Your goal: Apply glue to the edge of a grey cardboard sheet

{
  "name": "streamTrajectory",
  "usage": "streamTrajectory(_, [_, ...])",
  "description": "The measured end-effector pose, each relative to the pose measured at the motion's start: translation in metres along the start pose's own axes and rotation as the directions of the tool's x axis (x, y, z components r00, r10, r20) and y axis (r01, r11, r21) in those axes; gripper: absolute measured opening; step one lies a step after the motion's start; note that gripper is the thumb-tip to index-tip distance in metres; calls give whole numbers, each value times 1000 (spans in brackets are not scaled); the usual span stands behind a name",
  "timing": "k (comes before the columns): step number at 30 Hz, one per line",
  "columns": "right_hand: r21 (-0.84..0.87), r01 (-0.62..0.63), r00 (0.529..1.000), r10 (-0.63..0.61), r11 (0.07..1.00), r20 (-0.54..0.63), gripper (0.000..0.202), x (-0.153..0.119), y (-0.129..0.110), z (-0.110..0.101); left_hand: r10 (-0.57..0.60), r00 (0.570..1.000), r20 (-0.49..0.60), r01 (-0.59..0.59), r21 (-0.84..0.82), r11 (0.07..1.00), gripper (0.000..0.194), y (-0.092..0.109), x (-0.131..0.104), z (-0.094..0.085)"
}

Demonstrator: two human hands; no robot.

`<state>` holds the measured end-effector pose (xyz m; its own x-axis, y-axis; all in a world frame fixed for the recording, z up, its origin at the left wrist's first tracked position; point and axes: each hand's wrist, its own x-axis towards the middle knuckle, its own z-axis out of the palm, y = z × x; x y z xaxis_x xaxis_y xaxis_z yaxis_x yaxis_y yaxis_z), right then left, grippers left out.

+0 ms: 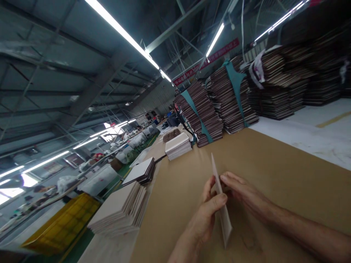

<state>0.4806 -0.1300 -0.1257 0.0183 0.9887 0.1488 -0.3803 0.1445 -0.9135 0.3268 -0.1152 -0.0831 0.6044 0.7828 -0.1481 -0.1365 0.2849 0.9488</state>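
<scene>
Factory hall lighting runs in long tubes overhead, and a brown paper-covered worktable (274, 175) fills the lower right of the head view. Both hands work at its near edge.

The left hand (204, 215) and the right hand (244, 195) hold a thin pale card sheet (223, 215) edge-on to the camera. It stands nearly upright above the table surface; whether its lower end rests on the table cannot be told. The left thumb and fingers are pinched on the sheet's near face and left edge. The right fingers lie close together against its far face, pressing toward the left hand.

Orientation: the long axis of the sheet runs from the lower end near the wrists up and away to a narrow top corner, which points toward the banded stacks (214, 109) at the far end of the table. The broad faces look left and right.

Handling, as a judgement: keep the grip near mid-height, apply even pressure from both sides and hold the edges aligned, since a sheet this thin is likely to bow or crease under uneven force.

Loose piles of pale sheets (123, 210) lie to the left, well apart from the hands.
</scene>
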Motion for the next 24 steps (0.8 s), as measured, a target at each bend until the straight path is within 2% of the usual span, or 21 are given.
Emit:
streamTrajectory(6, [87, -32, 999, 32, 996, 8, 47, 3, 0, -5, -4, 1000, 29, 4, 9, 1000, 98, 0, -1, 1])
streamTrajectory(21, [132, -107, 993, 99, 986, 64, 40, 3, -8, -11, 2, 998, 68, 0, -31, 1000, 68, -2, -1, -5])
streamTrajectory(24, [122, -104, 994, 98, 987, 49, 38, 2, -10, -12, -27, 998, 51, 28, -18, 999, 72, -1, -2, -5])
